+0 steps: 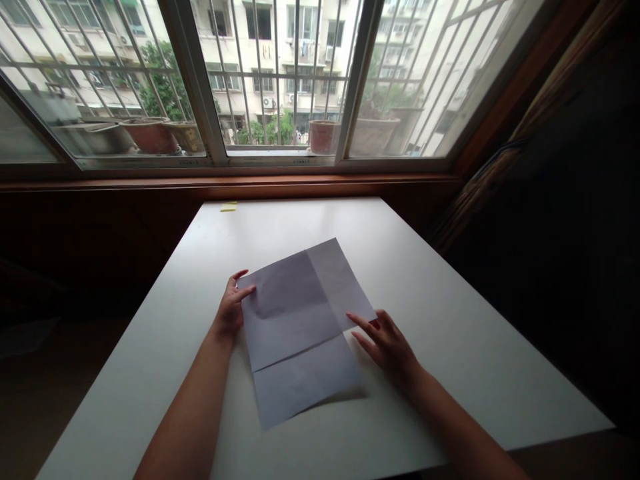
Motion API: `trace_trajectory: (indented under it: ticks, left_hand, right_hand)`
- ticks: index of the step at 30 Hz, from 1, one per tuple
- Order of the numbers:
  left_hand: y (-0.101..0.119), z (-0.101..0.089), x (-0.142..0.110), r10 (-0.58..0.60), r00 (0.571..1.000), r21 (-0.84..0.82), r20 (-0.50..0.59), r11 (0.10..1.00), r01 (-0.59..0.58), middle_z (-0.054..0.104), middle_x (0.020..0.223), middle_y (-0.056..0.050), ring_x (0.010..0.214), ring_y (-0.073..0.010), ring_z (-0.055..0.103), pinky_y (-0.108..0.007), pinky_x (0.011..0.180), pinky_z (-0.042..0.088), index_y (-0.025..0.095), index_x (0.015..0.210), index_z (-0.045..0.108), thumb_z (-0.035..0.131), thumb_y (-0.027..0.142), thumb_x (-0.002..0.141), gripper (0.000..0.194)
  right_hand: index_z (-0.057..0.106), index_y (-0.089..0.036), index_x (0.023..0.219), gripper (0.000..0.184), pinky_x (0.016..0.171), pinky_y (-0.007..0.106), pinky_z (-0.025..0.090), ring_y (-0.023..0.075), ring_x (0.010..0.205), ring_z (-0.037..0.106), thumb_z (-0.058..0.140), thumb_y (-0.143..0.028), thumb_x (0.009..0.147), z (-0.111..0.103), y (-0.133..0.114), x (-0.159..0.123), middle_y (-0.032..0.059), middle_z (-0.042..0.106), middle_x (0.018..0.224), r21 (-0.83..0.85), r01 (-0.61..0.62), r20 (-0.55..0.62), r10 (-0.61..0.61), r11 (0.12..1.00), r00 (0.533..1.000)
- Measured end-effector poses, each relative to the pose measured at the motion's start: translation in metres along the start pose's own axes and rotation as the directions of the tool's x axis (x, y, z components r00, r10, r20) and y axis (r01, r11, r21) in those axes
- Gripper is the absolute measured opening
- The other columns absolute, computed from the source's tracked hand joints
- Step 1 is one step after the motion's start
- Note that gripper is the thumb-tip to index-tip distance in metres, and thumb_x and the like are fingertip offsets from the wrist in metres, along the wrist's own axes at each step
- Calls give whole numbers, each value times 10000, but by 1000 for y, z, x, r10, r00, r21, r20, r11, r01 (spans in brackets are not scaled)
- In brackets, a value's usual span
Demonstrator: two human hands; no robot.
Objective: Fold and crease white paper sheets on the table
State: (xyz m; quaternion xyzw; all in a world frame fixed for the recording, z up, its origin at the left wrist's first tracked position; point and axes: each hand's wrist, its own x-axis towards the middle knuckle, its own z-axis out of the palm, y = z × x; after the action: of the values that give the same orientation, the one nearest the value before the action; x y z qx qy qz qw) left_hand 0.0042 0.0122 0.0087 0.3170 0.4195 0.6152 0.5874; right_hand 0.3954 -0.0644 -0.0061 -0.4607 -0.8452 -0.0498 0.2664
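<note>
A creased sheet of pale paper (290,303) is held tilted over the white table, one crease running across its lower part and another down its right side. Its lower flap hangs below the crosswise crease and casts a shadow on the table. My left hand (232,308) grips the upper left edge, thumb on top and the other fingers mostly hidden behind. At the right corner, my right hand (387,340) holds the paper between its fingers: one finger lies over the front, and part of the hand is behind the corner.
The white table (440,373) stretches toward a wooden window ledge (280,181). A small yellow sticky note (229,207) lies at its far left edge. Beyond the barred window stand flower pots (324,137). A dark curtain (500,180) hangs at right.
</note>
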Motion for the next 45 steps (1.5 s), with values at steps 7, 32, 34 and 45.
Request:
trace_trajectory:
  ticks: [7, 32, 34, 45]
  left_hand:
    - [0, -1, 0, -3, 1000, -3, 2, 1000, 3, 713, 923, -62, 696, -201, 690, -303, 610, 576, 231, 1372, 433, 843, 258, 663, 818]
    - [-3, 7, -3, 8, 997, 61, 76, 998, -13, 701, 926, -52, 708, -197, 691, -312, 641, 576, 232, 1379, 411, 849, 299, 675, 832]
    - [-4, 7, -3, 16, 996, 77, 86, 997, -23, 698, 933, -54, 713, -196, 691, -312, 649, 576, 230, 1381, 405, 840, 299, 688, 820]
    - [-9, 9, -4, 71, 996, 215, 63, 973, -83, 646, 920, -14, 697, -161, 653, -260, 619, 540, 239, 1323, 460, 780, 331, 716, 692]
  right_hand:
    - [515, -450, 1394, 645, 1068, 607, 441, 392, 1389, 343, 753, -237, 834, -17, -14, 12, 71, 306, 1510, -202, 39, -217, -83, 979, 973]
    - [591, -194, 1336, 368, 1021, 417, 505, 227, 1310, 526, 448, -163, 998, 6, -20, 38, 100, 654, 1312, 287, 533, 143, -586, 796, 798]
    - [597, -191, 1329, 368, 994, 409, 517, 225, 1282, 546, 454, -170, 991, 5, -21, 38, 113, 663, 1291, 311, 510, 156, -572, 802, 805]
    - [591, -240, 1343, 399, 975, 402, 513, 219, 1258, 555, 469, -160, 972, 6, -20, 34, 107, 646, 1310, 335, 476, 163, -547, 813, 821]
